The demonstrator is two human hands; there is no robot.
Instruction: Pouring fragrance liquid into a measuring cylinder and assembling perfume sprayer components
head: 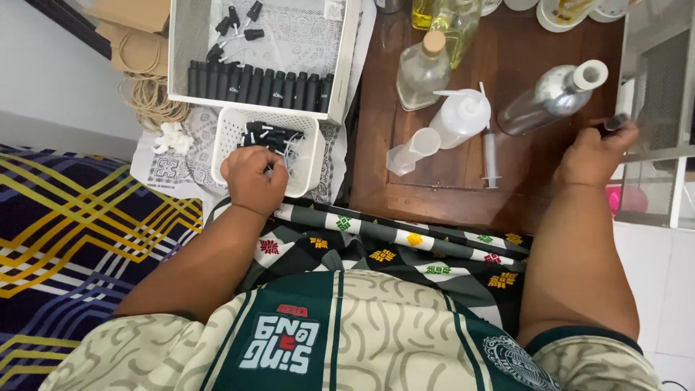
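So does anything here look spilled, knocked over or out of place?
Nothing looks spilled or broken. The silver bottle lies tilted near the right hand, its mouth open, and a syringe lies loose on the wooden table. The left hand reaches into a small white basket of jumbled black caps.

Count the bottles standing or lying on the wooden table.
At least 4: a corked glass bottle, a white squeeze bottle beside it, a silver bottle lying near the right hand, and a yellow-liquid bottle at the top edge. Others are cropped.
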